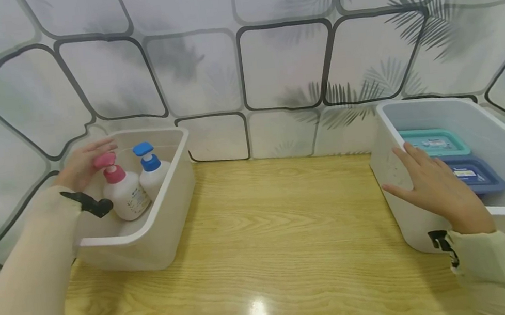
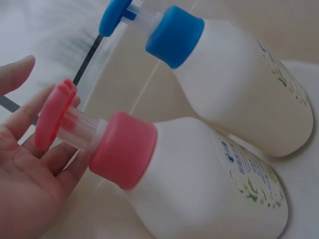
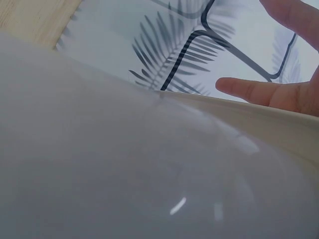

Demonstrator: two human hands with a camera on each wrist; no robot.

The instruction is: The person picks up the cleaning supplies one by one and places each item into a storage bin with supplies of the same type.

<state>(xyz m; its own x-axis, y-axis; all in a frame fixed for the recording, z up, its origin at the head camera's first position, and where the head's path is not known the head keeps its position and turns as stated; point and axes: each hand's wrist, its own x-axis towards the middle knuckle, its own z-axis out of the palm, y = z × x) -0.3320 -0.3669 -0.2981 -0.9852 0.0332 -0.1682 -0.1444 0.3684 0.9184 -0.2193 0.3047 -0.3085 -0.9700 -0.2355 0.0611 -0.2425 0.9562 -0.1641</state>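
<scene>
In the left white bin stand two white pump bottles, one with a pink pump (image 1: 126,192) and one with a blue pump (image 1: 153,171). My left hand (image 1: 80,164) is beside the pink pump head, its fingers loosely extended behind the pump in the left wrist view, not curled round it. Over the near-left rim of the right bin is my right hand (image 1: 440,185), fingers spread and holding nothing. Beneath and beyond it in that bin lie a teal-lidded container (image 1: 435,143) and a blue-lidded container (image 1: 476,173), the latter partly hidden by the hand.
The left bin (image 1: 174,187) and the right bin (image 1: 389,162) stand at opposite sides of a wood-grain table (image 1: 260,229). Behind them rises a wall covering (image 1: 289,65) with dark outlines and leaf prints.
</scene>
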